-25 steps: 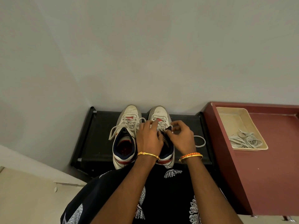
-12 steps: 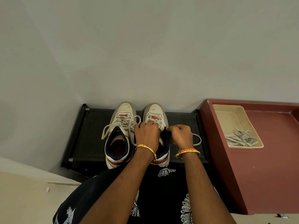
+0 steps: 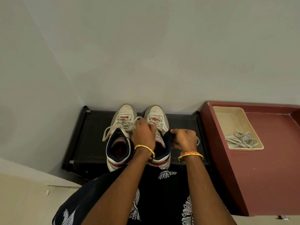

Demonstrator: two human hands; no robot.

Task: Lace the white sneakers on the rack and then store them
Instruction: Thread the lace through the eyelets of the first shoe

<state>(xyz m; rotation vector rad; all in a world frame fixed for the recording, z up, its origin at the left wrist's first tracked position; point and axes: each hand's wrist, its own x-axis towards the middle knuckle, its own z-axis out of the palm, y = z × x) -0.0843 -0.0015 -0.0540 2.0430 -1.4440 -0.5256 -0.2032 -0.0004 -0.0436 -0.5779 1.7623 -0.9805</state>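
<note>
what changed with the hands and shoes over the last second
The right hand dropped from the laces to grip the navy collar of the right sneaker, pulling it outward. The left hand stayed curled at that shoe's laces. The left sneaker, rack and tray of spare laces stayed put.

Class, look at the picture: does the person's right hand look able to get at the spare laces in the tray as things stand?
Probably yes. The spare laces lie uncovered in the open tray on the red surface, to the right of the right hand, and nothing stands between them. But that hand grips the right sneaker collar, so it must let go first.
</note>
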